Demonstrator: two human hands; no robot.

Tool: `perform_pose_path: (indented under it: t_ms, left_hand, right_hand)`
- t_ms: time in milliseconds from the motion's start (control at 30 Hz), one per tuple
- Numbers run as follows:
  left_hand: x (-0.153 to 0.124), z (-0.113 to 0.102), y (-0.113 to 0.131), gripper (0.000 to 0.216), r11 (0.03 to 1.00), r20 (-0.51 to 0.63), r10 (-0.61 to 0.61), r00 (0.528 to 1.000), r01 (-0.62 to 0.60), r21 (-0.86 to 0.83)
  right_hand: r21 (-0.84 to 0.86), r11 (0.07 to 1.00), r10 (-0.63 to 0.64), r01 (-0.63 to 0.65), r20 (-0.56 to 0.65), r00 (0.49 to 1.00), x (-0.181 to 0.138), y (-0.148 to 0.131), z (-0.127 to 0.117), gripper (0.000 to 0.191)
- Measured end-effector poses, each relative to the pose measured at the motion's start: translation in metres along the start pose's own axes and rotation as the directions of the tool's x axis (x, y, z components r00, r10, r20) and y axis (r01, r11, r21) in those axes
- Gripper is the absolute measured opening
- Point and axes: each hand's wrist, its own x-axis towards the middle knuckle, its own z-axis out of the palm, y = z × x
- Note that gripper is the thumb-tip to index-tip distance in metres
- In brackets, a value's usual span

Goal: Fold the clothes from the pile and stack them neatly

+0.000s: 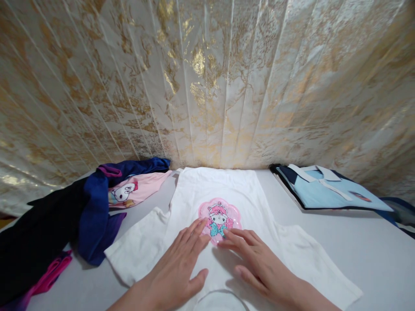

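1. Here's the white T-shirt (256, 203), lying spread out around the pink patch (218, 216). Left hand (177, 263) open at the patch's lower left, thumb apart, pinching nothing; how hard it presses, I can't tell.
2. Right hand (262, 261), fingers loosely spread, lower right of the patch: an uneven sideways drag could ruck the cloth.
3. Scraping fingertips might lift the patch's rim.
4. Sweeping too far left of the patch could disturb the dark clothes (94, 207).

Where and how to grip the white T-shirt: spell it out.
Probably by the outer ends of both sleeves, left hand and right hand each coming from its own side: the white T-shirt lies flat with sleeves spread wide.
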Motion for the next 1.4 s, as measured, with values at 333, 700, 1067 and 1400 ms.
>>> perform_pose_path:
  t_ms: [333, 700, 1067, 1400]
  left_hand:
    - [0.001, -0.003, 0.002, 0.057, 1.0, 0.01, 0.027, 1.0, -0.027, -0.006]
    - [0.001, 0.0, 0.0, 0.079, 1.0, 0.035, -0.017, 0.999, 0.017, -0.005]
    - [-0.002, 0.004, 0.0, 0.058, 0.997, 0.004, -0.077, 0.997, 0.077, -0.016]
    - [-0.005, 0.014, -0.001, 0.064, 0.983, -0.106, -0.173, 0.979, 0.178, 0.047]
  right_hand:
    - [-0.036, 0.999, 0.017, -0.016, 0.025, 1.0, 0.002, -0.005, 0.008, 0.065]
    - [0.017, 0.999, -0.035, 0.035, -0.009, 0.999, 0.005, -0.01, 0.003, 0.061]
    - [-0.03, 0.998, 0.058, -0.06, -0.054, 0.997, 0.011, -0.006, 0.014, 0.063]
    - [-0.057, 0.993, 0.111, -0.108, 0.046, 0.993, 0.016, -0.005, 0.004, 0.054]
